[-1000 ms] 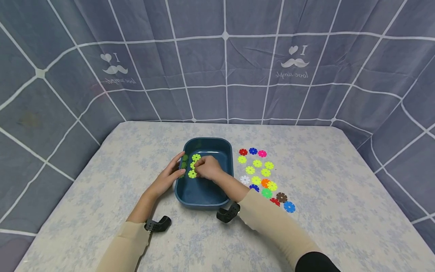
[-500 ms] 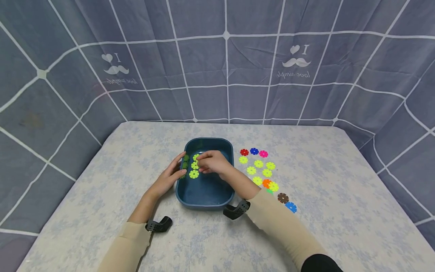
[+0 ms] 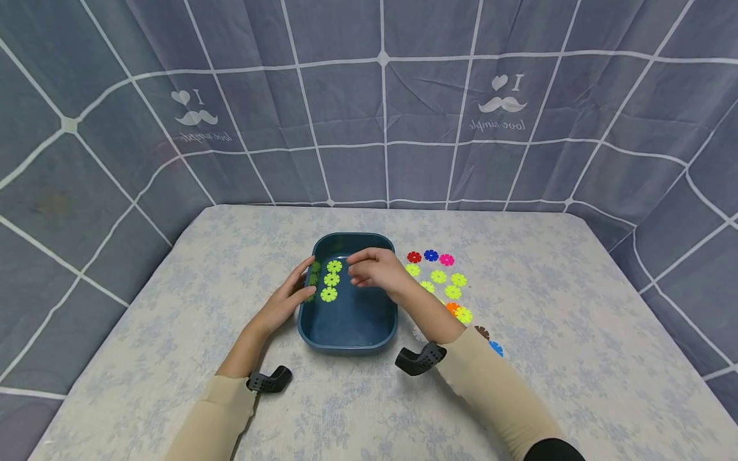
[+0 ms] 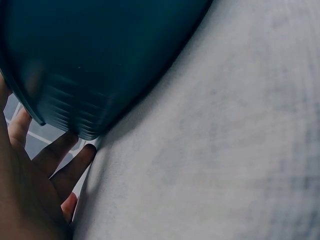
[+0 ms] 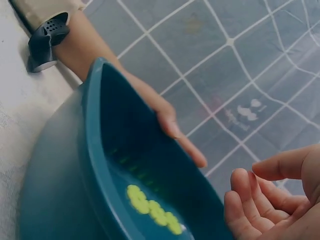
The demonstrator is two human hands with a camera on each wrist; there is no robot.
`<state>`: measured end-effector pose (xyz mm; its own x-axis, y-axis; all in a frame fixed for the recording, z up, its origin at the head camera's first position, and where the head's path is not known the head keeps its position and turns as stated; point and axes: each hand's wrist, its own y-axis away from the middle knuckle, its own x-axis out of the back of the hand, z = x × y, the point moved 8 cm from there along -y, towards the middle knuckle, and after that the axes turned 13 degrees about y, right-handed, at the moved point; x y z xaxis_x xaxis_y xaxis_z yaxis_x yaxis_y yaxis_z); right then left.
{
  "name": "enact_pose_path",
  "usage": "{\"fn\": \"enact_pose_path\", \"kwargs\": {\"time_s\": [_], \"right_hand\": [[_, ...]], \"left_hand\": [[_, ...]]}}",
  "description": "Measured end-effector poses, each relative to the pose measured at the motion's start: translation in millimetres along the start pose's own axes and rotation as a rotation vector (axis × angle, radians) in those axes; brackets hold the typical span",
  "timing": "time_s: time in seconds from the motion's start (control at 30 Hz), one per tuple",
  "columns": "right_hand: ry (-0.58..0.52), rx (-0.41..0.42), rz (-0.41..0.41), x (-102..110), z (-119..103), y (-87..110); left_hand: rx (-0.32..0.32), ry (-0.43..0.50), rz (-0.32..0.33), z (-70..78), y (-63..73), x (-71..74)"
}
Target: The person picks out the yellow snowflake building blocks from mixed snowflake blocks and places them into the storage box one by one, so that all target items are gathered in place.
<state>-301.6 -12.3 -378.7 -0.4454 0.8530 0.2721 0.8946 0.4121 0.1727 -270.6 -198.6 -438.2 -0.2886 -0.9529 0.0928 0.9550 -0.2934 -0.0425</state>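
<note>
My left hand [image 3: 282, 303] holds the left side of a dark teal plastic bin [image 3: 346, 349], thumb and forefinger at the rim. The left wrist view shows other fingers [image 4: 60, 150] spread against the bin's outside wall. Three yellow-green snowflake discs [image 3: 331, 280] lie in a row on the bin's floor, their green reflections on the left inside wall. Over the right part of the bin, my right hand [image 3: 382, 272] is raised with loosely bent fingers and nothing held; in the right wrist view its thumb tip [image 5: 260, 168] is close to the forefinger.
Right of the bin, loose snowflake discs lie on the pale table [image 3: 576, 320]: several yellow-green ones [image 3: 452, 292], a red one [image 3: 414, 257], a dark blue one [image 3: 431, 255] and a pink one [image 3: 446, 259]. My right forearm covers part of them. A grey checked curtain [image 3: 426, 115] surrounds the table.
My right hand has moved right and up, away from the yellow-green discs, and its fingers have loosened. All three discs in the bin now show fully. My left hand stays put.
</note>
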Motion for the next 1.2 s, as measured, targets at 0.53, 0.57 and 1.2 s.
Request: {"fn": "enact_pose_path", "kwargs": {"time_s": [0.53,0.57,1.2], "right_hand": [[-0.009,0.081,0.049,39,-10,28.7],[-0.009,0.086,0.049,41,-10,29.7],[-0.032,0.123,0.111,86,17,46.8]], "left_hand": [[-0.001,-0.015,0.007,-1.9,-1.4,2.7],[-0.001,-0.018,0.008,-2.0,-1.5,2.9],[-0.007,-0.007,-0.001,-1.0,-0.8,1.9]]}}
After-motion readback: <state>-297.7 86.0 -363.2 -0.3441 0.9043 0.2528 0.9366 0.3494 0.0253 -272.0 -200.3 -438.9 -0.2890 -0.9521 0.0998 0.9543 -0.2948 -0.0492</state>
